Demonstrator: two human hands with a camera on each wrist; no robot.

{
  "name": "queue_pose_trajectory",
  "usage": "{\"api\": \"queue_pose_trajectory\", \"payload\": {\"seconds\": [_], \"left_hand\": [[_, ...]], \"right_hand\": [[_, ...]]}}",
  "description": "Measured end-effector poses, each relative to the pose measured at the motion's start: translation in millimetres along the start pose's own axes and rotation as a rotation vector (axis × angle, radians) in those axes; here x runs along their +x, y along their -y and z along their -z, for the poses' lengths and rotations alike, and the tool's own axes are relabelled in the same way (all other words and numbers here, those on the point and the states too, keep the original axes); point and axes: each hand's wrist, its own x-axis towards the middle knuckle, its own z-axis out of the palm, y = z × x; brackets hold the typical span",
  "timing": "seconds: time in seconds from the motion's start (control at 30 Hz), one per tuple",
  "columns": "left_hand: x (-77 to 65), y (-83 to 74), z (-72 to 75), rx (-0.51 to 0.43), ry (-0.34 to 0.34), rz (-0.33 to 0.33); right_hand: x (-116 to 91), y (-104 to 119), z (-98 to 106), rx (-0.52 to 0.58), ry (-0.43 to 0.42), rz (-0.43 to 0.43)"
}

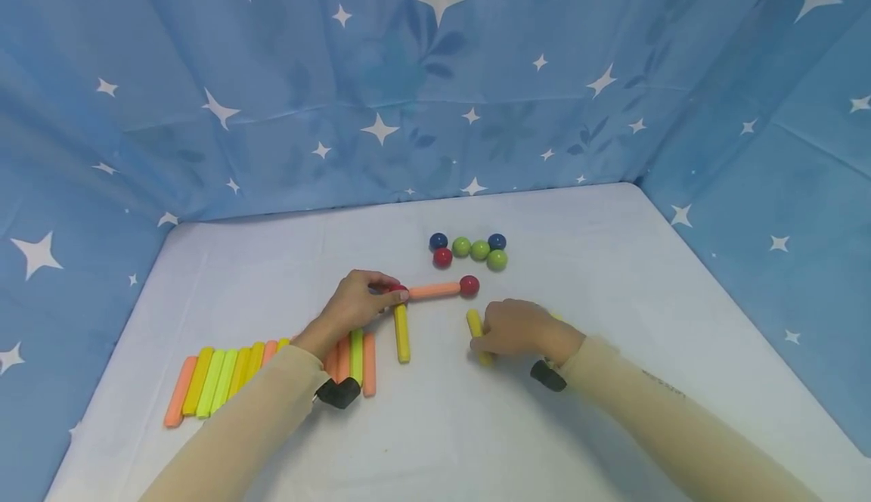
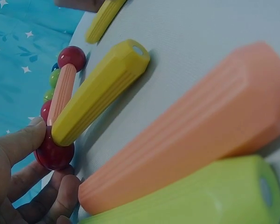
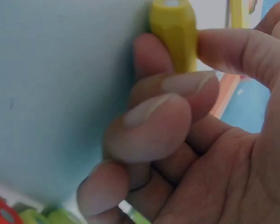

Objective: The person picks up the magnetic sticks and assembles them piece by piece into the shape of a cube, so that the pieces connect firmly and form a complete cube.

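My left hand [image 1: 357, 304] pinches a dark red ball [image 2: 56, 154] between thumb and fingers. An orange stick [image 1: 435, 290] runs right from that ball to a second red ball [image 1: 469, 285]. From the held ball a yellow stick [image 1: 403, 336] points towards the front, its free end showing a small grey disc in the left wrist view. To the right, my right hand [image 1: 517, 328] pinches another yellow stick [image 3: 179, 42] between thumb and index finger, close over the table. This stick's far end lies just below the second red ball in the head view.
Behind the hands sits a group of blue, red and green balls [image 1: 479, 250]. A row of orange, yellow and lime sticks [image 1: 214, 381] lies at left, partly covered by my left arm. Blue starred curtains [image 1: 381, 71] border the white table [image 1: 435, 434] at the back and sides.
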Motion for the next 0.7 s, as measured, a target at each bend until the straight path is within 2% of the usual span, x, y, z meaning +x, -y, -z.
{"api": "queue_pose_trajectory", "payload": {"seconds": [0.23,0.43,0.63,0.7], "left_hand": [[-1.3,-0.9,-1.0,0.001,-0.003,0.008],[-0.6,-0.9,-1.2,0.002,-0.001,0.022],[0.5,-0.6,-0.7,0.003,0.007,0.040],[0.8,-0.5,-0.2,0.005,0.009,0.042]], "right_hand": [[15,-14,2,0.100,-0.031,-0.021],[15,-15,6,0.098,-0.033,-0.041],[13,-22,17,0.143,0.024,-0.030],[13,-26,23,0.156,-0.017,-0.020]]}}
